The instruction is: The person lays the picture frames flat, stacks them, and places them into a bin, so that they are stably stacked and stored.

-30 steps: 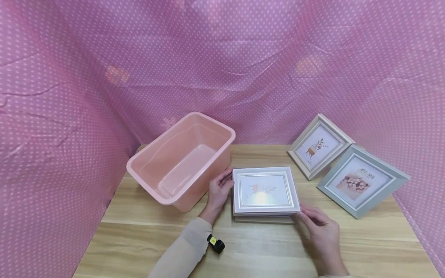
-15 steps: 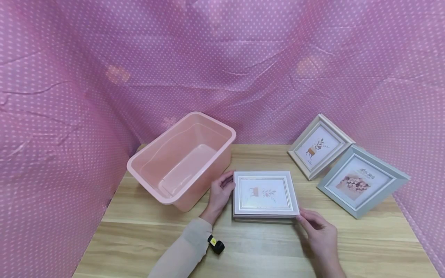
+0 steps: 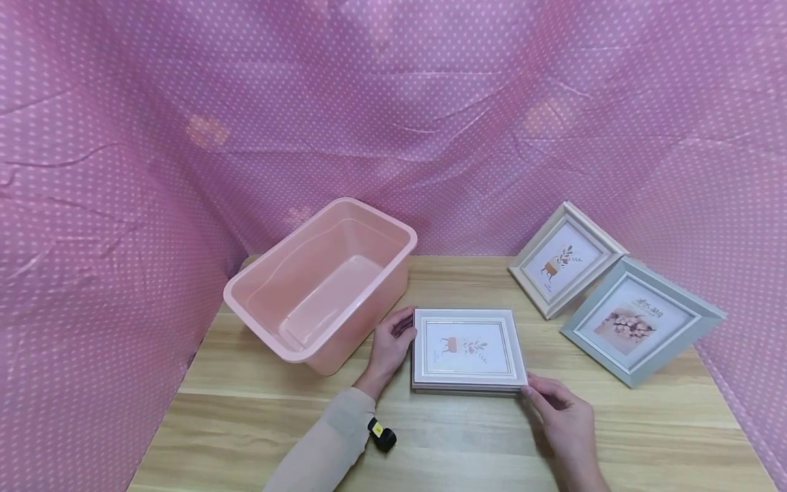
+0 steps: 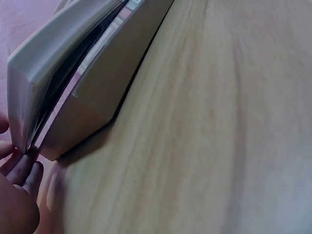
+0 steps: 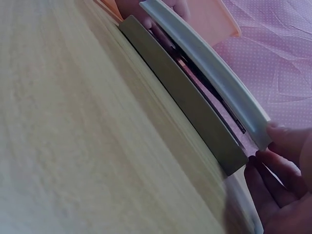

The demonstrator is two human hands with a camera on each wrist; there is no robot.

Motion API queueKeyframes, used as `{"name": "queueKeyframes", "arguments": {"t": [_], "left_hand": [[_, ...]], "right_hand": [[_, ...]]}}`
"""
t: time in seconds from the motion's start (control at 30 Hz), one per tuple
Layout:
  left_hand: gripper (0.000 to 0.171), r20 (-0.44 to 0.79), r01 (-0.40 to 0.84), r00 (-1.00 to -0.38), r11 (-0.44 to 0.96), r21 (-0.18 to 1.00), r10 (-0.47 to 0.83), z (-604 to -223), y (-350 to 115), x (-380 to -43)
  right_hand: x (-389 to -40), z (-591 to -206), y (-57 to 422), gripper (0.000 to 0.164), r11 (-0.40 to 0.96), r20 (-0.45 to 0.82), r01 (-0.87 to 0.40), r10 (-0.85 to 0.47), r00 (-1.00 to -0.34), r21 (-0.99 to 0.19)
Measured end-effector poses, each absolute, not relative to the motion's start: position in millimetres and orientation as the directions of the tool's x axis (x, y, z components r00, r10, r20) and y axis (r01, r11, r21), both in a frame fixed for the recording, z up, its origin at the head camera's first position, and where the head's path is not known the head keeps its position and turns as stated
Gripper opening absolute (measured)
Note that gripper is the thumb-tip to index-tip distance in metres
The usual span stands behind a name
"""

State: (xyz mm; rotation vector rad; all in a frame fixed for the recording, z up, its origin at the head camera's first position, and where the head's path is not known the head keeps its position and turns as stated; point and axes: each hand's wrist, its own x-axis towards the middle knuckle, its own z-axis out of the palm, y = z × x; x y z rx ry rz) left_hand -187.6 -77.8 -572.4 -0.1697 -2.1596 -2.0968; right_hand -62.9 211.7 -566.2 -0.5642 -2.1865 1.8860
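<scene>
A white picture frame with a deer-and-leaves print lies face up in both hands. My left hand grips its left edge, and the fingers of my right hand pinch its near right corner. Directly below is a second, beige-looking frame, flat on the table. The right wrist view shows a narrow gap between the two, so the white one is held slightly above. The left wrist view also shows this gap beside the white frame's rim. From the head view, the lower frame is almost entirely covered.
A pink plastic bin stands at the left, close to my left hand. Two frames stand tilted at the right: a cream one behind and a grey-green one in front. Pink dotted cloth surrounds the wooden table.
The white frame has come lower and slightly toward me, covering more of the frame beneath. Both hands moved with it, keeping their grip. The bin and standing frames have stayed put.
</scene>
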Motion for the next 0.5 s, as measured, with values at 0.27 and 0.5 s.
{"name": "queueKeyframes", "arguments": {"t": [0.27,0.5], "left_hand": [[0.047,0.147,0.147,-0.989,0.053,0.988,-0.001,-573.3,-77.3,-187.2],[0.047,0.154,0.154,-0.988,0.101,0.983,0.010,-575.5,-76.5,-188.5]], "right_hand": [[-61.8,-569.7,211.4,0.022,0.116,-0.117,0.178,0.407,-0.906,-0.977],[-59.6,-570.6,212.9,0.024,0.123,-0.145,0.208,0.393,-0.908,-0.971]]}}
